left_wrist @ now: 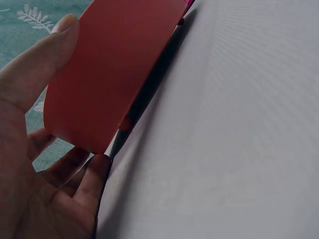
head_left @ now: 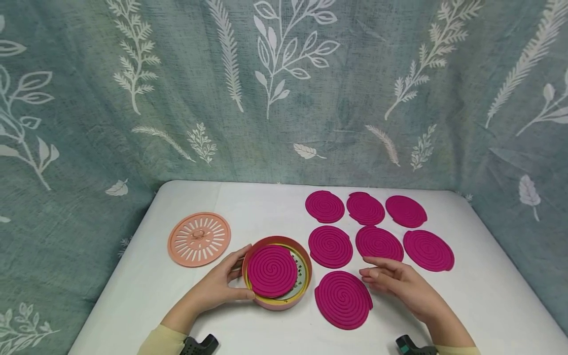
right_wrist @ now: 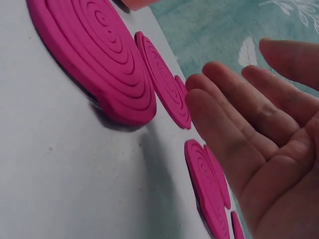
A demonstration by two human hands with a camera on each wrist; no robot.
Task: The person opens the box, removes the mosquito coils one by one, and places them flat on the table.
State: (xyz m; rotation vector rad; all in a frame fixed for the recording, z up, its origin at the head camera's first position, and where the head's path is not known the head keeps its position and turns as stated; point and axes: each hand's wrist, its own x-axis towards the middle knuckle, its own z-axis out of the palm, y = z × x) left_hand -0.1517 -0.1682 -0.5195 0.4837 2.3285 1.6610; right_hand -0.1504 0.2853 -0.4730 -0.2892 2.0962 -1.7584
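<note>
My left hand (head_left: 224,283) grips the side of a round coral-coloured mosquito coil holder (head_left: 306,256), thumb at the near side and fingers round the far side. Its smooth outer wall (left_wrist: 112,69) fills much of the left wrist view. A magenta mosquito coil (head_left: 272,271) lies inside, over a patterned inner base that shows at the right. My right hand (head_left: 399,286) is held above the table, fingers loosely extended and nothing in them. Just left of it lies another mosquito coil (head_left: 343,300), seen large in the right wrist view.
Several more magenta mosquito coils (head_left: 330,246) lie flat in rows at the right of the white table (head_left: 133,305). A slotted coral lid (head_left: 198,240) with a small loop in its middle lies at the left. Leaf-patterned green cloth (head_left: 284,148) hangs behind the table.
</note>
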